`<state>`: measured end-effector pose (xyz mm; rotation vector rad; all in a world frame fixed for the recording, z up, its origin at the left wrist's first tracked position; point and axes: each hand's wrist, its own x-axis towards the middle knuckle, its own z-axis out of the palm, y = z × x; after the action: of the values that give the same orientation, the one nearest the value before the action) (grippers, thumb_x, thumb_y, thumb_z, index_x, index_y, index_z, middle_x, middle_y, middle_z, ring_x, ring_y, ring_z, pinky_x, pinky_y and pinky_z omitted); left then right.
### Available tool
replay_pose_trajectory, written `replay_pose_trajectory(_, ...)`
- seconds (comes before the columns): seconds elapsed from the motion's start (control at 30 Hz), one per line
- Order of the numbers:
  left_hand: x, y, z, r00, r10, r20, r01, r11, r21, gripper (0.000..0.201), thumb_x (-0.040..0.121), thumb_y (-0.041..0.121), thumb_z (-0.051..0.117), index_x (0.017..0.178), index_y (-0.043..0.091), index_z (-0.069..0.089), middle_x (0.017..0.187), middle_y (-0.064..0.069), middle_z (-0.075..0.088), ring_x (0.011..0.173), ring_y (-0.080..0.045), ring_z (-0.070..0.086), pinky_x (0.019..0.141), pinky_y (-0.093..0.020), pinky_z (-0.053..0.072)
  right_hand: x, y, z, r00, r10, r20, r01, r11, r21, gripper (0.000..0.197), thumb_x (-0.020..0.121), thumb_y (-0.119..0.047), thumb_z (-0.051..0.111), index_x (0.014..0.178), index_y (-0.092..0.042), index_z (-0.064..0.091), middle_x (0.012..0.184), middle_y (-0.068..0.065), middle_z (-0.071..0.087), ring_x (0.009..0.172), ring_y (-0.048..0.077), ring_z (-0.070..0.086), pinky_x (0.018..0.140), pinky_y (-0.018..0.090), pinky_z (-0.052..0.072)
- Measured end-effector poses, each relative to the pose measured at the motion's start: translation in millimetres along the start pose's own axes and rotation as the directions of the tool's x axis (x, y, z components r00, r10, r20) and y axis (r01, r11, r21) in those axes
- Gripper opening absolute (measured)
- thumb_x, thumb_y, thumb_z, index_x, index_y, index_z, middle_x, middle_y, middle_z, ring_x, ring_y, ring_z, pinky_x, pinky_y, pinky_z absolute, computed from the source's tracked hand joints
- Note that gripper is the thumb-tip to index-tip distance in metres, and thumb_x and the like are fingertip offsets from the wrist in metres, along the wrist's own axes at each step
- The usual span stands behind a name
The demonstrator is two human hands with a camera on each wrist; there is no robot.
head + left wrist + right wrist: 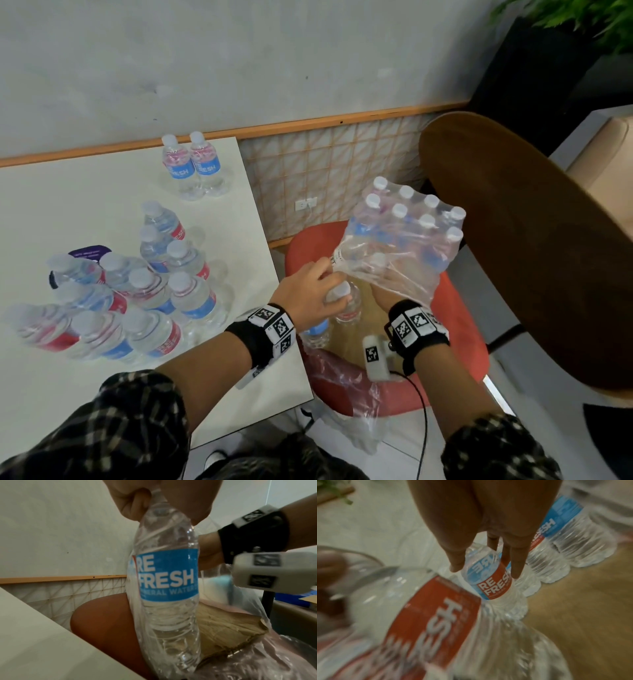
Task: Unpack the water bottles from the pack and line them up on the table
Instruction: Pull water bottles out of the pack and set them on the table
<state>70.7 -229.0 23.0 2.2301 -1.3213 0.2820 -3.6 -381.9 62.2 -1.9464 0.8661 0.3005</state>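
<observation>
From the head view, the left hand (308,291) is wrapped around the cap end of a bottle (346,301) at the torn mouth of the pack (404,236), which sits on a red chair (459,342) just off the worktop's right edge. The right hand (390,291) is buried under the loose wrap, and how its fingers lie there I cannot tell from here. On the worktop (102,192), two bottles (193,166) stand side by side near the far edge, while a loose cluster (137,294) crowds the left part, not lined up. About eight caps show inside the pack, so I judge the unpacking a bit past halfway and the lining-up barely started. The left wrist view shows the fingers (137,501) curled tight at the neck of a blue-labelled bottle (168,574), hanging upright with torn film clinging to it, above the chair seat beside the worktop. The right wrist view, blurred, shows straight fingers (517,561) reaching down onto a packed bottle (491,582), not closed round it.
</observation>
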Motion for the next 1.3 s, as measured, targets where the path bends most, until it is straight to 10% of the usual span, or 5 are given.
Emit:
replay_pose_trajectory(0.13,1,-6,-5,0.998,0.064,-0.009,-0.062,0.991,0.122,0.036,0.085,0.05,0.046,0.097,0.02,0.064,0.084,0.005,0.063,0.068,-0.017,0.057,0.05,-0.02,0.043,-16,26,21,0.992,0.05,-0.115,-0.051,0.999,-0.006,0.064,0.092,-0.064,0.032,0.132,-0.018,0.053,0.139,0.002,0.051,0.13,0.024,0.043,0.108,0.031,0.028)
replay_pose_trajectory(0.4,-21,1,-31,0.985,0.041,-0.17,-0.018,0.991,0.136,0.041,0.08,0.052,0.047,0.083,0.018,0.07,0.063,0.006,0.06,0.064,-0.006,0.05,0.04,-0.017,0.039,-33,66,35,0.9,-0.118,-0.42,0.153,0.987,0.049,0.055,0.073,-0.073,0.051,0.056,-0.021,0.057,0.053,-0.007,0.058,0.057,0.016,0.056,0.066,0.04,0.053)
replay_pose_trajectory(0.87,-86,-61,-97,0.997,-0.071,0.024,0.059,0.939,0.34,0.044,0.083,0.049,0.04,0.081,0.015,0.067,0.062,0.004,0.063,0.063,-0.018,0.061,0.04,-0.02,0.038,-76,10,117,0.892,-0.428,-0.146,0.451,0.821,0.351,0.025,0.09,-0.011,0.061,0.108,-0.028,0.055,0.099,-0.007,0.063,0.083,-0.01,0.057,0.074,0.008,0.045)
replay_pose_trajectory(1.13,-104,-78,-116,0.945,-0.319,0.068,0.29,0.916,0.276,0.053,0.09,0.052,0.03,0.108,0.012,0.06,0.097,-0.007,0.063,0.089,-0.029,0.059,0.06,-0.035,0.05,-45,-23,158,0.843,-0.52,-0.136,0.537,0.819,0.202,0.038,0.089,-0.022,0.063,0.125,-0.029,0.051,0.121,-0.007,0.061,0.112,0.01,0.057,0.097,0.031,0.048)
replay_pose_trajectory(1.3,-102,-70,-127,0.912,-0.361,0.194,0.27,0.886,0.377,0.047,0.097,0.046,0.033,0.131,0.016,0.044,0.121,-0.007,0.053,0.11,-0.028,0.047,0.077,-0.038,0.047,-39,-6,171,0.9,-0.434,0.034,0.404,0.862,0.308,0.08,0.073,-0.012,0.079,0.137,-0.027,0.032,0.128,-0.013,0.052,0.114,0.003,0.052,0.086,0.004,0.044)
